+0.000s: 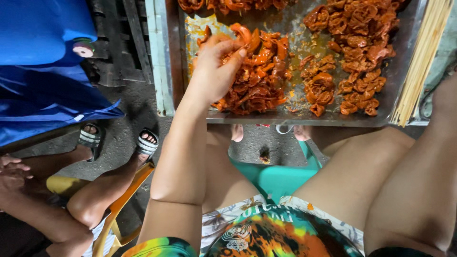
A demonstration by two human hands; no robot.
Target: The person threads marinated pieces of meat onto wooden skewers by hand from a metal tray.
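The left hand reaches over a metal tray, its fingers pinching an orange marinated meat strip atop the nearest pile, while bamboo skewers lie lengthwise at the tray's right edge.

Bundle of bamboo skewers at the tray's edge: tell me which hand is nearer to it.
Right. The right forearm reaches up beside the bundle of bamboo skewers, its hand out of frame. The left hand is across the metal tray, pinching orange marinated meat.
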